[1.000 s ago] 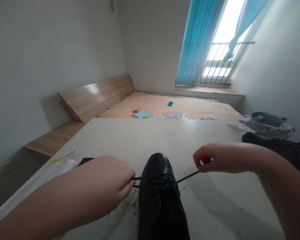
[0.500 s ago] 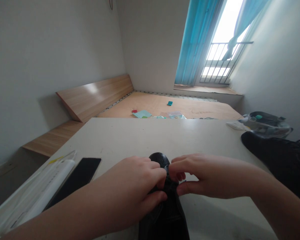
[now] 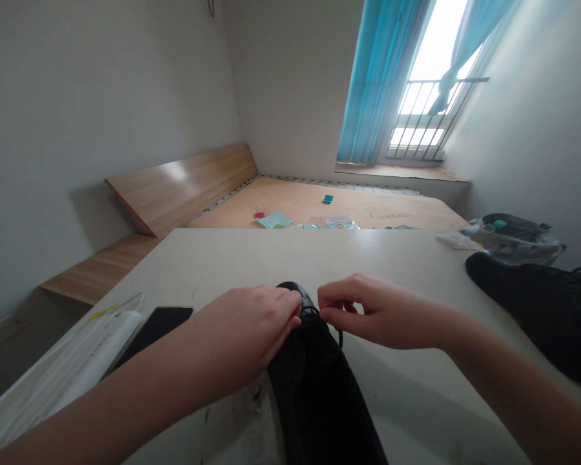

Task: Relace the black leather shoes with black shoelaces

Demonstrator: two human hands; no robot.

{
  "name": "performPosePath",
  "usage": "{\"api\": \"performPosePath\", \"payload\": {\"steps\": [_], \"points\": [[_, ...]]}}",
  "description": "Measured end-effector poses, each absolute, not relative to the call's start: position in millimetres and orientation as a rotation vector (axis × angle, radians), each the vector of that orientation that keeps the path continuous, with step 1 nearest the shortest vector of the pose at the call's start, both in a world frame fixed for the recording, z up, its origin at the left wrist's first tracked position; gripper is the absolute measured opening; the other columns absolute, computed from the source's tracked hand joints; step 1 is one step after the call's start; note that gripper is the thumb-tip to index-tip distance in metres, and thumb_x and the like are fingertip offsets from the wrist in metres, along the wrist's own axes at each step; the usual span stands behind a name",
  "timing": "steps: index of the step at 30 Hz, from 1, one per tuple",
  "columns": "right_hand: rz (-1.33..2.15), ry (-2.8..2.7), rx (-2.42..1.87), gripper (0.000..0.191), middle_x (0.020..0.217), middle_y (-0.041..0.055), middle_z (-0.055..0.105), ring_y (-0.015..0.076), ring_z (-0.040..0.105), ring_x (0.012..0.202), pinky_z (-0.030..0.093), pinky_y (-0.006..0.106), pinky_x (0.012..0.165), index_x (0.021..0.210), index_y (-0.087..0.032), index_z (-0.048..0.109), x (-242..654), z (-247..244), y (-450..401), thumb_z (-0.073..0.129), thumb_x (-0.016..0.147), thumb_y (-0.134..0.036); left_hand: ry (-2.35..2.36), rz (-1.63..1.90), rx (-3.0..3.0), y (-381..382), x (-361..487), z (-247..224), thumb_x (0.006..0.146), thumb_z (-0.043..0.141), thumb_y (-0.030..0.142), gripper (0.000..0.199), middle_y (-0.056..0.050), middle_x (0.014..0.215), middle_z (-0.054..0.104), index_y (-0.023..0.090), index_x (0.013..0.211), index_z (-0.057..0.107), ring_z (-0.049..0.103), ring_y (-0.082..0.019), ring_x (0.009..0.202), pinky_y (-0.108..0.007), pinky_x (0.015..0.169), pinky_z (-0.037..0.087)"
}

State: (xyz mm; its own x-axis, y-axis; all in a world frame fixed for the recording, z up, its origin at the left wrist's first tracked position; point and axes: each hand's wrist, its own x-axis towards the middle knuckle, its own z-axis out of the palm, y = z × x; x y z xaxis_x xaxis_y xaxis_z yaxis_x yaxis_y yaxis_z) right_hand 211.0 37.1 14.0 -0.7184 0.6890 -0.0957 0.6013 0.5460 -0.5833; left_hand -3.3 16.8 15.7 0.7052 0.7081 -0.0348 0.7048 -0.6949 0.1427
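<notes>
The black shoe [image 3: 319, 400] sits at bottom centre on the white table [image 3: 271, 258]. Your left hand [image 3: 242, 329] is half closed over its front, and your right hand [image 3: 368, 310] pinches the lace [image 3: 339, 337]. Another black shoe [image 3: 527, 316] lies at right.

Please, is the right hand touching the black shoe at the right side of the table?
Apart: the head view shows bare table between the right hand and the black shoe.

Teal curtains [image 3: 375, 81] frame a bright railed window [image 3: 419, 110] — below it, a wooden bed platform [image 3: 348, 205].
</notes>
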Motion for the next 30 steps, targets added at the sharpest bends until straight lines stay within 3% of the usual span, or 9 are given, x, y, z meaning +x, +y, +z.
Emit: {"api": "performPosePath", "payload": {"steps": [5,10,21,30], "points": [[1.062,-2.637,-1.082,0.023,0.070,-0.0023,0.054,0.0115,0.048,0.066,0.037,0.026,0.062,0.073,-0.017,0.052,218.4,8.0,50.2,0.044,0.093,-0.025,1.183,-0.067,2.767,21.6,-8.3,17.6,0.096,0.033,0.024,0.025,-0.003,0.078,0.064,0.021,0.080,0.051,0.060,-0.019,0.067,-0.029,0.057,0.034],[1.576,-2.472,-0.980,0.022,0.075,-0.0003,0.056,0.0123,0.053,0.072,0.044,0.027,0.067,0.075,-0.016,0.051,222.1,0.9,60.4,0.045,0.094,-0.026,1.298,-0.172,2.671,11.4,-7.6,20.1,0.098,0.027,0.032,0.035,-0.002,0.066,0.062,0.022,0.077,0.053,0.058,-0.020,0.058,-0.030,0.051,0.026],[1.934,-2.344,-0.846,0.024,0.065,-0.0014,0.054,0.0121,0.056,0.064,0.045,0.025,0.060,0.069,-0.017,0.048,224.6,-4.1,61.2,0.050,0.090,-0.029,1.101,-0.020,2.217,12.8,-12.0,13.8,0.097,0.032,0.044,0.037,0.001,0.078,0.065,0.024,0.081,0.059,0.058,-0.018,0.072,-0.027,0.063,0.036],[2.248,-2.175,-0.788,0.028,0.072,0.0017,0.063,0.0137,0.063,0.073,0.045,0.025,0.068,0.071,-0.018,0.046,219.8,-0.3,54.1,0.053,0.091,-0.037,1.104,0.077,2.160,30.2,-16.6,18.1,0.095,0.037,0.043,0.036,0.000,0.082,0.066,0.023,0.090,0.066,0.058,-0.019,0.076,-0.027,0.068,0.039]]}}
